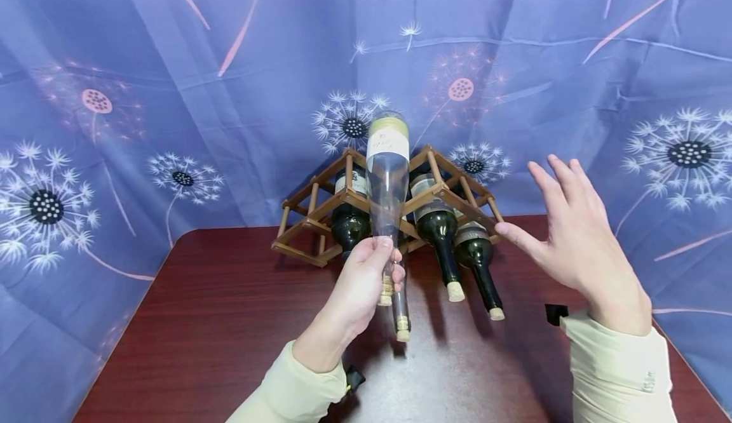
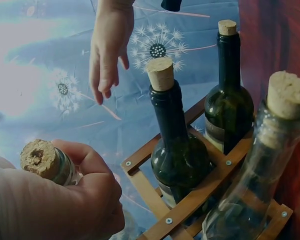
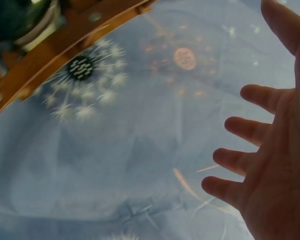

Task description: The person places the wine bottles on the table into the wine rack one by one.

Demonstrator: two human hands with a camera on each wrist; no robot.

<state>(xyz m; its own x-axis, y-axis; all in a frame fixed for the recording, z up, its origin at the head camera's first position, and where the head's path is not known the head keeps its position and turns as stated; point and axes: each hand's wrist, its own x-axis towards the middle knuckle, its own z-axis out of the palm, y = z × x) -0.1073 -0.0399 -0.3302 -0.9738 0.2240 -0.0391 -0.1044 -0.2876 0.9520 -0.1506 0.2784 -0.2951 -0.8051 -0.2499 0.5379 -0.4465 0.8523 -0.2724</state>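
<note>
My left hand [image 1: 356, 283] grips the neck of a clear glass bottle [image 1: 389, 178] with a white and yellow label. Its cork [image 2: 40, 159] points toward me and its base is raised over the wooden wine rack [image 1: 311, 223]. In the rack lie a second clear corked bottle [image 2: 257, 180] and dark green bottles [image 1: 439, 226], one of them partly hidden behind my left hand. My right hand [image 1: 580, 235] is off the rack's right side, fingers spread, holding nothing. In the head view its thumb tip appears close to the rack's end; whether they touch cannot be told.
The rack stands at the back of a dark red wooden table [image 1: 217, 321]. Behind it hangs a blue cloth [image 1: 257, 131] with dandelion prints. Small black objects show beside the left sleeve [image 1: 356, 378] and the right sleeve [image 1: 617, 359].
</note>
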